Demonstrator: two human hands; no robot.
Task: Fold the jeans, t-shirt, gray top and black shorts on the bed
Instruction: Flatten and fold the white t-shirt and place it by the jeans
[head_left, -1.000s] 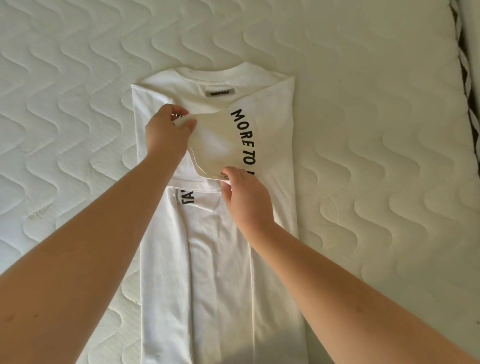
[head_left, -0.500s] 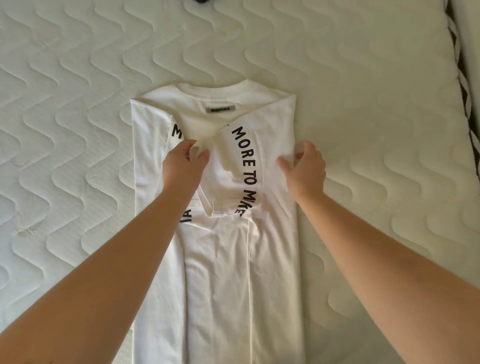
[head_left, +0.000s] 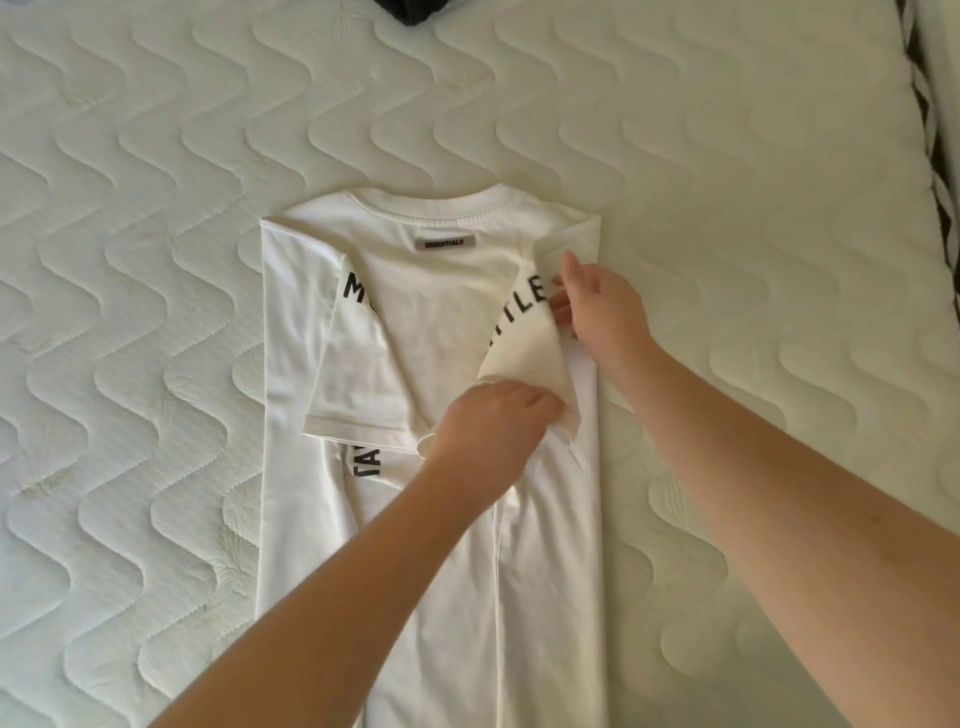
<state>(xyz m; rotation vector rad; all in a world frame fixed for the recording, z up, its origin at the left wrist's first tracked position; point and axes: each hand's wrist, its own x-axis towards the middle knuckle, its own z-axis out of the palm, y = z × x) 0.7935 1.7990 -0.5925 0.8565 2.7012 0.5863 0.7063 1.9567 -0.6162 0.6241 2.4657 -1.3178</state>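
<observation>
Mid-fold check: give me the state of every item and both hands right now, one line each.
White t-shirt: flat on the mattress, back up, both sides folded inward.
Left sleeve: folded in, lying flat.
Right sleeve: lifted off the shirt, not yet flat.
Left hand: gripping the right sleeve's lower edge.
Right hand: fingers holding the right sleeve's upper part.
Dark garment: at the top edge, mostly cut off.

Quilted bed (head_left: 156, 260) w/ white t-shirt (head_left: 441, 597), dark garment (head_left: 410, 10).
</observation>
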